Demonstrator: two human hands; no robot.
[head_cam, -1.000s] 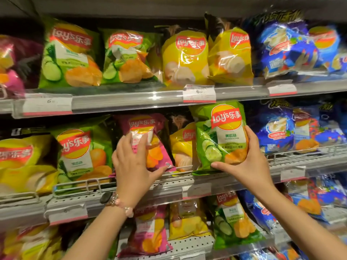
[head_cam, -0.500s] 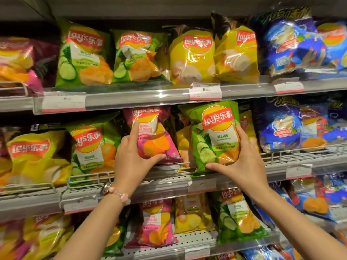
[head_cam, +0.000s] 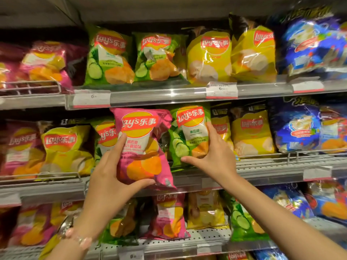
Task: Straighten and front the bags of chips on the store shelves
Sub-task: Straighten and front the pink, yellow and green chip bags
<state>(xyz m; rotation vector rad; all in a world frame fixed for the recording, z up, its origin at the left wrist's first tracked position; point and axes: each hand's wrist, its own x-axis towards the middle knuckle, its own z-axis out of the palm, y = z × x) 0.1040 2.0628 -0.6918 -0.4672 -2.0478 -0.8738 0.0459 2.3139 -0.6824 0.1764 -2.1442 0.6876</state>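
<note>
My left hand (head_cam: 110,177) grips a pink Lay's bag (head_cam: 142,147), thumb under its lower edge and fingers up its left side. The bag hangs in front of the middle shelf's rail (head_cam: 262,169), tilted a little. My right hand (head_cam: 212,156) holds a green cucumber Lay's bag (head_cam: 189,132) that stands on the middle shelf, thumb along its bottom, fingers on its right side. Another green bag (head_cam: 102,136) stands partly hidden behind the pink one. Yellow bags (head_cam: 251,132) stand to the right of my right hand.
The top shelf carries green bags (head_cam: 109,57), yellow bags (head_cam: 208,57), pink bags (head_cam: 45,61) and blue bags (head_cam: 311,45). Blue bags (head_cam: 296,126) fill the middle shelf's right end, a yellow bag (head_cam: 63,149) its left. The bottom shelf (head_cam: 169,244) holds mixed bags. Price tags (head_cam: 221,90) line the rails.
My left hand has pulled the pink bag off the middle shelf, forward and down, so it now hangs in front of the rail. My right hand stays on the green bag. The camera moved closer.
</note>
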